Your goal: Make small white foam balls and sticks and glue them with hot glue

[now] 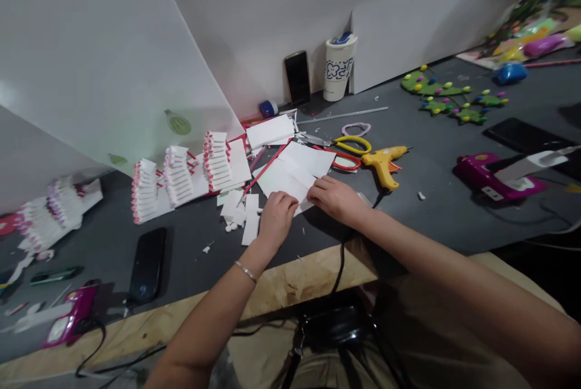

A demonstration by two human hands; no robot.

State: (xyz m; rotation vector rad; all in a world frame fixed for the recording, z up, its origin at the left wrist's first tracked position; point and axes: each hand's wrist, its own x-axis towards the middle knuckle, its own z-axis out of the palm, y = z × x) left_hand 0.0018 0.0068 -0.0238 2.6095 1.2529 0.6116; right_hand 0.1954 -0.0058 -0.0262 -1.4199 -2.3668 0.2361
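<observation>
Both hands meet over white paper sheets (284, 174) near the front of the dark table. My left hand (278, 216) is closed, its fingertips pinched at the paper's near edge. Just right of it my right hand (333, 198) is closed too, with its fingers on the same edge. What lies between the fingertips is too small to tell apart from the paper. Behind the sheets are scissors with yellow handles (351, 144) and scissors with red handles (345, 162). A yellow glue gun (385, 168) lies right of the sheets. White paper strips (251, 219) lie beside my left hand.
Rows of white rolled pieces with pink tips (145, 192) stand at the left. A black phone (147, 265) lies near the front edge. At the back are a patterned cup (338, 68) and an upright phone (298, 77). Purple power strips (499, 177) (75, 316) sit on both sides.
</observation>
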